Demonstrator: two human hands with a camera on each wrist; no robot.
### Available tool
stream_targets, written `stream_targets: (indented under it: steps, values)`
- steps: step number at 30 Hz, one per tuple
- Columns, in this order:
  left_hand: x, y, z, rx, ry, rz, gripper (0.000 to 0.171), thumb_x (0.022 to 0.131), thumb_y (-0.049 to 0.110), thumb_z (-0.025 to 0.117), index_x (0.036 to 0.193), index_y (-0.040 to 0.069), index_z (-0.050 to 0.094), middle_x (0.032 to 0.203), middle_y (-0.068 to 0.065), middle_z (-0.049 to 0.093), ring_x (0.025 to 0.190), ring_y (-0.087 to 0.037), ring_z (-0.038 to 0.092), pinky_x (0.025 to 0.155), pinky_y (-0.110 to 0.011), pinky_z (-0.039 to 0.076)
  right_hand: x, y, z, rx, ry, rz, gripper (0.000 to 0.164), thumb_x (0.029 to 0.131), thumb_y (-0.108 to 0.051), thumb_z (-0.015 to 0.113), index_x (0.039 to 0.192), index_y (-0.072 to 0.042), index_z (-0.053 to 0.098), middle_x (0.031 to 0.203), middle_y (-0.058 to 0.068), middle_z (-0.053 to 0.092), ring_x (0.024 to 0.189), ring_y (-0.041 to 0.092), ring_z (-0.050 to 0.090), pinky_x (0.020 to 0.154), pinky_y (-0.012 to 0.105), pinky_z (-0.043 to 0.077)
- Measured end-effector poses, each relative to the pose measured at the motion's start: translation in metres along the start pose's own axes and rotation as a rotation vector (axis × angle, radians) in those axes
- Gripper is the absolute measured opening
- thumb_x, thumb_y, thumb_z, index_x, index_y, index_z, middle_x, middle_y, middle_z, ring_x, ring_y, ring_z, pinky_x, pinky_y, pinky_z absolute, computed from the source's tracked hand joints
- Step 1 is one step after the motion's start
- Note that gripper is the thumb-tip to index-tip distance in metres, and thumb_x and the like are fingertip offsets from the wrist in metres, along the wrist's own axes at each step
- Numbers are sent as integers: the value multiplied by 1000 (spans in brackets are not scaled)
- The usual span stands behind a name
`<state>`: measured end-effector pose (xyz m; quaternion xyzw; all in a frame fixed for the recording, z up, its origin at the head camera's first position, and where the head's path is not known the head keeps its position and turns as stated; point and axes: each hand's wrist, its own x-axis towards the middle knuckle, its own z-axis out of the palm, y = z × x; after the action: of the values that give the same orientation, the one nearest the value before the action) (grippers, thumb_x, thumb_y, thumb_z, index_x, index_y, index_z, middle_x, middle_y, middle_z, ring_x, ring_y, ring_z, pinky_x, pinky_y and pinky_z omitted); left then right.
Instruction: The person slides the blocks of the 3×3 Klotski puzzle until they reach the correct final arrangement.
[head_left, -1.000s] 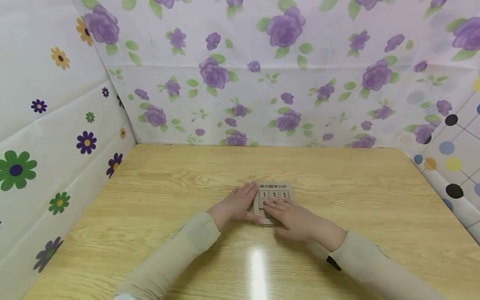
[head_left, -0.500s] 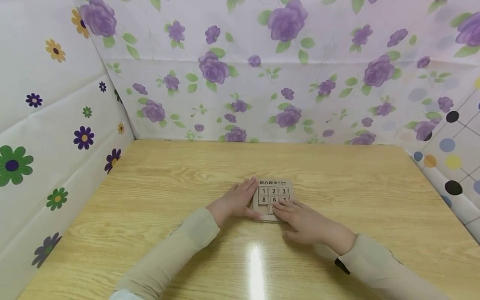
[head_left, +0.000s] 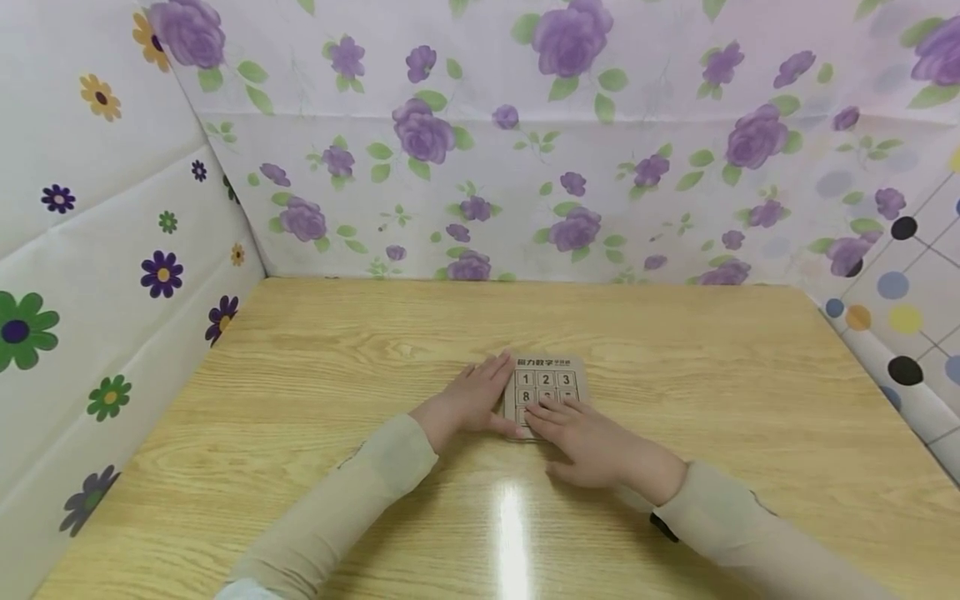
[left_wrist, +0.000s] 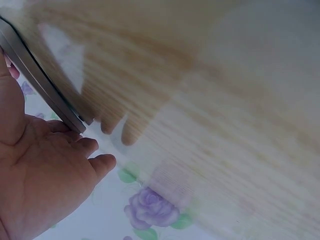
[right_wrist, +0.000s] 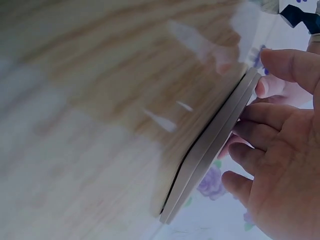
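A number sliding puzzle (head_left: 543,362) lies flat on the table, a light board with square numbered tiles. Tiles 1, 2, 3 and 8 read clearly in the head view; other tiles are partly covered. My left hand (head_left: 472,404) lies along the board's left side, its thumb at the front left corner. My right hand (head_left: 596,446) reaches over the lower right, fingers extended, fingertips on the lower tiles. A tile's edge shows at the lower left by those fingertips. Both wrist views catch the board (right_wrist: 215,142) edge-on, with its tile face hidden.
The wood-grain table (head_left: 360,350) spreads out around the board, with a bright light reflection in front. A flowered cloth (head_left: 480,150) hangs behind, another flower-printed sheet (head_left: 127,250) stands on the left, and a dotted sheet (head_left: 907,317) on the right.
My right hand shifted right, then came back left over the lower tiles. A bottom-row tile, mid-row half a second ago, now shows at the lower left. My left hand stays at the board.
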<state>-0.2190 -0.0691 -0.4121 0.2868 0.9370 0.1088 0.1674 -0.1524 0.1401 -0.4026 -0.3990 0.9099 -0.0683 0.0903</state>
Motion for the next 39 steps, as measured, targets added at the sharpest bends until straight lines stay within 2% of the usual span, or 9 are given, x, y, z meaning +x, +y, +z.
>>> stream_targets:
  steps: [8, 15, 23, 28, 39]
  values:
    - [0, 1, 0, 10, 9, 5, 113, 76, 62, 67, 153, 5, 8, 161, -10, 2, 148, -28, 6, 120, -47, 10, -1, 1, -1, -18, -1, -8, 66, 90, -28, 61, 143, 3, 38, 151, 17, 34, 141, 37, 28, 115, 56, 21]
    - [0, 2, 3, -10, 7, 11, 113, 75, 63, 66, 153, 6, 8, 161, -10, 2, 148, -28, 7, 120, -47, 11, -24, 11, -2, 27, 24, 56, 64, 89, -28, 61, 141, 3, 41, 150, 19, 34, 139, 41, 29, 114, 58, 21]
    - [0, -2, 4, -19, 17, 12, 115, 74, 64, 67, 154, 7, 5, 161, -8, -1, 148, -27, 5, 120, -45, 8, -43, 22, -2, -14, 64, 76, 63, 88, -27, 63, 139, 5, 44, 148, 20, 39, 136, 41, 34, 112, 60, 24]
    - [2, -4, 5, -14, 15, 9, 115, 75, 65, 66, 154, 8, 4, 161, -7, -2, 148, -25, 5, 120, -45, 9, -43, 21, -3, -23, 73, 64, 62, 87, -26, 64, 138, 5, 44, 147, 19, 40, 136, 40, 35, 112, 59, 25]
    - [1, -2, 4, -1, 7, 7, 114, 75, 65, 65, 154, 8, 5, 161, -7, -1, 148, -25, 5, 120, -45, 10, -29, 11, -1, -11, 37, 52, 68, 87, -28, 64, 141, 5, 40, 150, 18, 35, 139, 39, 30, 114, 58, 22]
